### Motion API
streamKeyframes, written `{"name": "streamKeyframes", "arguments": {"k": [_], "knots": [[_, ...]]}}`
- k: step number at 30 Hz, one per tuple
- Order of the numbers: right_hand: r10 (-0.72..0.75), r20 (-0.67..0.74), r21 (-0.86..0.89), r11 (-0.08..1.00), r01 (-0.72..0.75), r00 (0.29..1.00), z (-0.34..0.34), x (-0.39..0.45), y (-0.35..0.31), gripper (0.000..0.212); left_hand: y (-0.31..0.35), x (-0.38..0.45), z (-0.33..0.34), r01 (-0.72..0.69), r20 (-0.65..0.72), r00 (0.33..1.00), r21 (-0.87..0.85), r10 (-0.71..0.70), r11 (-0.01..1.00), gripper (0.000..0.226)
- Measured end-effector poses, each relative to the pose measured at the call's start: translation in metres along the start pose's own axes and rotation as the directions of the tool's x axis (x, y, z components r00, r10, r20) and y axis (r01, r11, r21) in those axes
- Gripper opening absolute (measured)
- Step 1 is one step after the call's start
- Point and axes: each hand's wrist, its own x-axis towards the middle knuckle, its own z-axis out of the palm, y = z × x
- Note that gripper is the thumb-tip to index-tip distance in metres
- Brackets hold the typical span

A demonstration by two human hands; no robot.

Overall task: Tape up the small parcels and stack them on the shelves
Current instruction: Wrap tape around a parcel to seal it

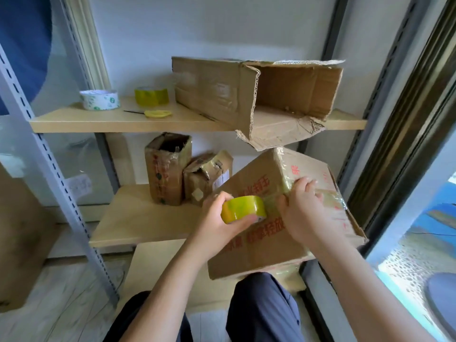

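The parcel [283, 218] is propped on the knee against the middle shelf [138, 218]. The tape roll [243, 209], gripped by the left hand [222, 218], lies just left of the right hand [302, 206], whose fingers press the strip flat; the tape's axis runs leftward across the box.

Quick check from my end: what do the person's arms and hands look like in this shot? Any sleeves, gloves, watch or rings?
Both forearms are bare right up to the frame's lower edge, with no sleeve in view. The left hand and the right hand wear no gloves. No watch, bracelet or ring shows on either. The only clothing in view is dark navy trousers over the knees.
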Motion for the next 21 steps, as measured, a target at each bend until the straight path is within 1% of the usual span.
{"name": "streamKeyframes", "arguments": {"k": [3, 4, 7, 8, 9, 10, 11, 12, 13, 14, 15, 16, 17, 19, 21], "knots": [[0.021, -0.023, 0.041, 0.999, -0.02, 1.0, -0.004, -0.01, 0.011, 0.098, 0.005, 0.001, 0.008, -0.051, 0.074, 0.996, 0.012, 0.05, 0.999, 0.055], [0.014, -0.026, 0.038, 0.999, -0.013, 1.0, -0.007, -0.01, 0.015, 0.102, 0.006, 0.001, 0.01, -0.063, 0.102, 0.993, 0.018, 0.061, 0.998, 0.055], [-0.007, -0.026, -0.004, 1.0, 0.007, 1.0, -0.02, -0.001, 0.029, 0.1, 0.012, 0.002, 0.016, -0.08, 0.19, 0.979, 0.009, 0.077, 0.997, 0.039], [-0.004, -0.017, 0.002, 1.0, 0.004, 1.0, -0.023, 0.004, 0.035, 0.098, 0.016, 0.003, 0.018, -0.075, 0.226, 0.972, 0.024, 0.068, 0.997, 0.035], [0.002, -0.009, 0.024, 1.0, -0.002, 1.0, -0.026, 0.01, 0.04, 0.094, 0.02, 0.004, 0.02, -0.068, 0.259, 0.965, 0.066, 0.048, 0.996, 0.037], [0.005, -0.014, 0.054, 0.999, -0.004, 1.0, -0.028, 0.014, 0.046, 0.087, 0.021, 0.008, 0.02, -0.082, 0.274, 0.961, 0.151, 0.038, 0.985, 0.041], [0.003, -0.04, 0.083, 0.997, 0.001, 0.999, -0.03, 0.018, 0.053, 0.077, 0.019, 0.012, 0.018, -0.128, 0.26, 0.964, 0.27, 0.056, 0.954, 0.045], [0.007, -0.075, 0.108, 0.994, 0.001, 0.997, -0.032, 0.02, 0.06, 0.064, 0.014, 0.015, 0.014, -0.16, 0.215, 0.973, 0.38, 0.082, 0.911, 0.053], [0.022, -0.102, 0.122, 0.993, -0.01, 0.994, -0.035, 0.021, 0.066, 0.053, 0.005, 0.019, 0.006, -0.146, 0.145, 0.985, 0.449, 0.089, 0.882, 0.061], [0.033, -0.125, 0.115, 0.993, -0.018, 0.992, -0.038, 0.022, 0.073, 0.046, -0.004, 0.019, -0.002, -0.11, 0.076, 0.993, 0.451, 0.085, 0.885, 0.065], [0.021, -0.142, 0.087, 0.996, -0.008, 0.99, -0.041, 0.025, 0.078, 0.043, -0.011, 0.019, -0.009, -0.072, 0.031, 0.997, 0.423, 0.065, 0.903, 0.066], [-0.004, -0.139, 0.055, 0.998, 0.012, 0.99, -0.044, 0.029, 0.082, 0.041, -0.018, 0.019, -0.016, -0.048, 0.021, 0.999, 0.379, 0.043, 0.924, 0.067], [-0.024, -0.121, 0.047, 0.998, 0.029, 0.992, -0.048, 0.033, 0.085, 0.038, -0.019, 0.017, -0.022, -0.018, 0.053, 0.999, 0.325, 0.001, 0.946, 0.065], [-0.03, -0.067, 0.117, 0.992, 0.038, 0.997, -0.058, 0.043, 0.09, 0.03, -0.012, 0.012, -0.031, 0.059, 0.192, 0.977, 0.159, -0.089, 0.986, 0.057], [-0.042, -0.034, 0.178, 0.983, 0.047, 0.999, -0.066, 0.051, 0.096, 0.024, 0.001, 0.009, -0.035, 0.115, 0.325, 0.941, -0.062, -0.089, 0.991, 0.053]]}}
